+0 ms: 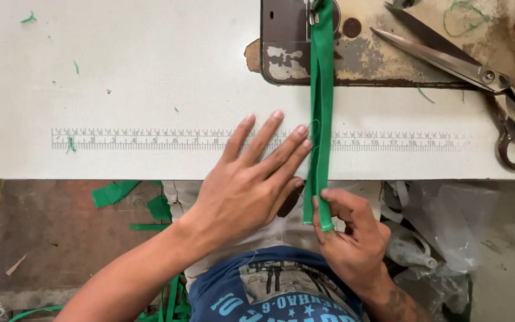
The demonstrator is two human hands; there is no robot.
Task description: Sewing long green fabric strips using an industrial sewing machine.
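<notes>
Head view showed the right hand (353, 235) with its grip closed on the near end of a green strip (321, 113), thumb and forefinger pinching the folded end just off the counter (150, 77) edge. Away from that grip the strip ran straight across the counter, over a printed ruler (150, 139), to the sewing machine bed (353, 53), where its far end lay under the presser foot (314, 12). Left of the grip, the left hand (251, 179) lay flat and open, holding nothing, fingertips touching the strip's edge. Scissors (478, 74) lay well to the right of the grip. Green scraps (114, 192) sat on the floor below and to the left.
</notes>
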